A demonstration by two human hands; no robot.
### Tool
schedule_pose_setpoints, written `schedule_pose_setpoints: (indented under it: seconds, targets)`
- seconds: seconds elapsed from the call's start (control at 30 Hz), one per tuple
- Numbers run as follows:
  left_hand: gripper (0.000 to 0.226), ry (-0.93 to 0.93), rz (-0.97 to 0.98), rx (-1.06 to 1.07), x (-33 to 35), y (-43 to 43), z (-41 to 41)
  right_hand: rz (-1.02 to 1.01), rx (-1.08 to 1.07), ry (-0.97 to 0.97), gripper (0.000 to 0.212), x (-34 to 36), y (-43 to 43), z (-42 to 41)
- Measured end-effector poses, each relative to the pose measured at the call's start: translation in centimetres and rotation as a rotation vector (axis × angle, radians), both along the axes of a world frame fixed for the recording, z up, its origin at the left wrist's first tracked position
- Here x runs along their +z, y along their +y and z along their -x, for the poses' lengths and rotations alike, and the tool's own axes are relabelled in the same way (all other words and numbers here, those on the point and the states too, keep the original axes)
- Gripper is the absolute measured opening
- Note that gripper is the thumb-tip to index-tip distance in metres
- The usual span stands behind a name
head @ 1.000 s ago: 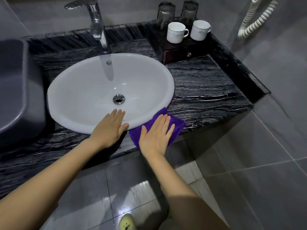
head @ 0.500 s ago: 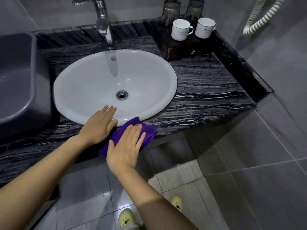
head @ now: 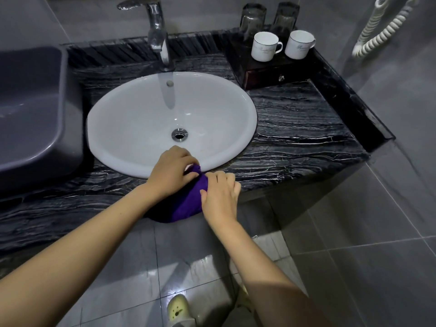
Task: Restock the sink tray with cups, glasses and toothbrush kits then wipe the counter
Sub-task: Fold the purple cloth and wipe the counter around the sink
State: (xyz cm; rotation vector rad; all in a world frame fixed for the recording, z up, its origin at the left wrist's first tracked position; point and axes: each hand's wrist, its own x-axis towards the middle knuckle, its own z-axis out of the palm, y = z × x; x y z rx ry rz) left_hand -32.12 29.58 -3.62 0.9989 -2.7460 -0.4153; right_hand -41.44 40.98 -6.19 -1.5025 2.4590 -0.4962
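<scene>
Cloth (head: pixel 186 204) state changed. One second ago it was spread flat under straight fingers of the right hand (head: pixel 220 197), while the left hand (head: pixel 169 172) was laid flat on the sink (head: pixel 250 109) rim. Half a second ago it had been slid toward the left hand. Now it is bunched into a wad between both hands, at the counter (head: pixel 295 138) front edge, with its lower part hung over that edge below the wrists.

Grip: the wad's top is pinched under curled left fingers, and its right side is held by curled right fingers and thumb. Neither hand is flat any more.

Reading: the flat wiping stroke along the front edge is judged finished. The cloth is probably being gathered or refolded for another pass or for removal. The counter stretch beyond the right hand shows no cloth contact now.

Restock: the tray (head: pixel 264 72) sits well beyond the right hand, at the far corner, loaded with two cups (head: pixel 263 47) and two glasses (head: pixel 252 20) behind them.

Not resolved:
- No toothbrush kits are seen. The tray front looks like a closed drawer, contents unknown.
- The fingertips of both hands are buried in the cloth, so the exact pinch cannot be told.
- The counter under the left forearm is covered.
- Wetness or residue on the dark veined stone cannot be judged.
</scene>
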Motion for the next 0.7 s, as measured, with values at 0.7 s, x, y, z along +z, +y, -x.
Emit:
schedule_pose_setpoints:
  seconds: [0.7]
  targets:
    - [0.028, 0.574, -0.342, 0.195, 13.2, -1.2, -10.5, 0.242, 0.497, -0.507, 0.007, 14.5, -8.0, 2.2]
